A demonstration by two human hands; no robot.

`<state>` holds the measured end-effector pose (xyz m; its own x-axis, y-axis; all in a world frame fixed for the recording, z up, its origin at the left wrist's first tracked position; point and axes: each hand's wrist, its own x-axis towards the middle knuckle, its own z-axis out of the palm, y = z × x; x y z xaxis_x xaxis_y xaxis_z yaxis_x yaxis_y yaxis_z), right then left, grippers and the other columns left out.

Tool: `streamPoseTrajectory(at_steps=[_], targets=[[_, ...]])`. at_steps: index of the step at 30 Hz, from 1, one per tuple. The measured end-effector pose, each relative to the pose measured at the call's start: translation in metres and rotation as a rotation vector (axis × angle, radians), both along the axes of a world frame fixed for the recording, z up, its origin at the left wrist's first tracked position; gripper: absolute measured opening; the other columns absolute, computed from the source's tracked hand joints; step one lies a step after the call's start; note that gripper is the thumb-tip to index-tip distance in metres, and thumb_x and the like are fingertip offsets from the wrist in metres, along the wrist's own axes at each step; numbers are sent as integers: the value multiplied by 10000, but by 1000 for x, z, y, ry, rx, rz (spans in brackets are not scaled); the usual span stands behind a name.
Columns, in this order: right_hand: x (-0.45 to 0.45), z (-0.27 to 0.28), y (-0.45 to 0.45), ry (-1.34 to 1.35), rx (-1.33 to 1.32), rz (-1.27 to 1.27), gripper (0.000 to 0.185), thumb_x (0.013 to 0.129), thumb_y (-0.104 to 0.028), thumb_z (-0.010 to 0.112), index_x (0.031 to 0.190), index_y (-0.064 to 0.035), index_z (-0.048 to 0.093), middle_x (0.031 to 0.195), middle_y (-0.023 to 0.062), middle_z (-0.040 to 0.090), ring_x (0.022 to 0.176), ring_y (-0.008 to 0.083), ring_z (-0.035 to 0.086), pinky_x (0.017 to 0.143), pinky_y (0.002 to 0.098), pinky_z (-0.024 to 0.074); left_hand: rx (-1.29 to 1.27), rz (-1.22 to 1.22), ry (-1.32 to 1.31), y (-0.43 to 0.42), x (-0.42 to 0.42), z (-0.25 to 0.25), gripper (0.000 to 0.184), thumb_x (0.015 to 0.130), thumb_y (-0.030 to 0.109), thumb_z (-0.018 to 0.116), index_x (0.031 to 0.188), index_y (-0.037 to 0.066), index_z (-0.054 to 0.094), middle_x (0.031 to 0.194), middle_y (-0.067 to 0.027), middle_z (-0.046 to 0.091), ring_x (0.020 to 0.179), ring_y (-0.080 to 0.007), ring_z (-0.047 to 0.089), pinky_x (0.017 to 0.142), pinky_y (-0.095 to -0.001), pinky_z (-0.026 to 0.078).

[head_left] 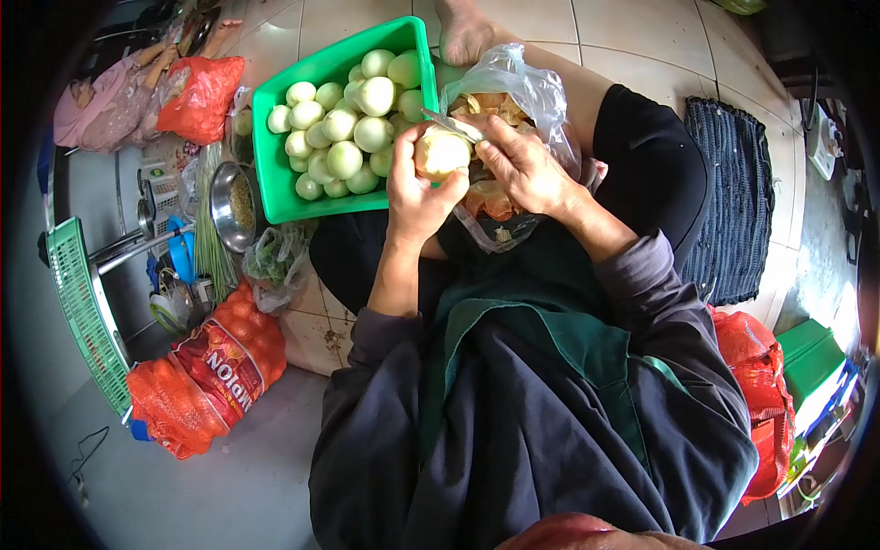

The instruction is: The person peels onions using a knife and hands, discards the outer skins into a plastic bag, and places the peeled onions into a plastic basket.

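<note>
My left hand [418, 188] is closed around an onion [443, 154] whose pale flesh shows on top, with some yellowish skin at its side. My right hand [527, 165] grips a knife [451, 122], its blade lying across the onion's upper edge; the handle is hidden in my fingers. Just below and behind the hands, a clear plastic bag [522, 78] between my legs holds brown onion skins [495, 197]. To the left stands a green bin [266, 174] with several peeled, whitish-green onions [345, 159] in it.
A red mesh sack [197, 380] lies at lower left beside a green crate [82, 312]. A metal bowl [233, 206] and long green stalks [213, 243] are left of the bin. On the right are a dark woven mat [729, 202] and another red sack [756, 394].
</note>
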<state>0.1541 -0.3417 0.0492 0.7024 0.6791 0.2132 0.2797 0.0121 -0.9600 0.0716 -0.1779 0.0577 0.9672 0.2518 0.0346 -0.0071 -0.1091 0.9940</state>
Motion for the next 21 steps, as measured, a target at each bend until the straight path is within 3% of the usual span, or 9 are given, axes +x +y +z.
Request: streamPoseTrajectory(at_steps=[3, 7, 8, 11, 12, 15, 21], targets=[[1, -5, 3, 21, 29, -9, 331, 980, -150, 451, 1292, -44, 482, 1103, 211, 614, 1027, 381, 604, 865, 415, 488, -153, -9, -110, -3, 0, -1, 615, 735, 20, 685, 1254, -17, 357, 1136, -110, 537, 1030, -170, 560, 896, -312, 489], [1, -4, 1, 67, 15, -12, 336, 989, -169, 439, 1298, -41, 478, 1077, 202, 627, 1026, 366, 612, 874, 408, 485, -402, -88, -26, 8, -3, -9, 611, 745, 45, 683, 1257, -10, 354, 1148, -123, 542, 1023, -175, 568, 870, -331, 509], [0, -4, 1, 62, 10, -30, 337, 990, -173, 437, 1296, -39, 478, 1064, 201, 632, 1019, 363, 616, 874, 407, 485, -443, -91, 8, 10, -4, -7, 590, 751, 71, 670, 1257, -5, 377, 1133, -126, 555, 994, -190, 588, 791, -332, 537], [0, -5, 1, 65, -14, -68, 339, 991, -181, 440, 1297, -41, 477, 1033, 201, 642, 1003, 355, 626, 871, 405, 485, -544, -90, -21, 8, -3, -6, 639, 764, 210, 676, 1286, -1, 373, 1156, -139, 545, 938, -216, 593, 708, -325, 521], [1, -5, 0, 80, -30, -69, 340, 989, -181, 444, 1300, -47, 473, 1028, 203, 644, 999, 353, 629, 870, 405, 486, -522, -147, -13, 12, -4, -7, 685, 780, 297, 654, 1320, -5, 359, 1191, -152, 534, 996, -256, 594, 706, -327, 517], [2, -11, 2, 146, -83, -132, 354, 982, -195, 462, 1313, -72, 459, 1045, 212, 642, 1007, 350, 630, 872, 404, 485, -787, -192, -54, 11, -2, -6, 670, 776, 233, 608, 1346, -11, 355, 1168, -181, 556, 1050, -315, 600, 697, -324, 538], [15, -22, -5, 197, -169, -111, 423, 960, -247, 493, 1349, -98, 422, 1151, 233, 610, 1102, 343, 591, 923, 399, 457, -1085, -151, -39, 25, -3, -1, 717, 789, 316, 565, 1389, -4, 336, 1358, -231, 437, 1237, -379, 464, 792, -366, 511]])
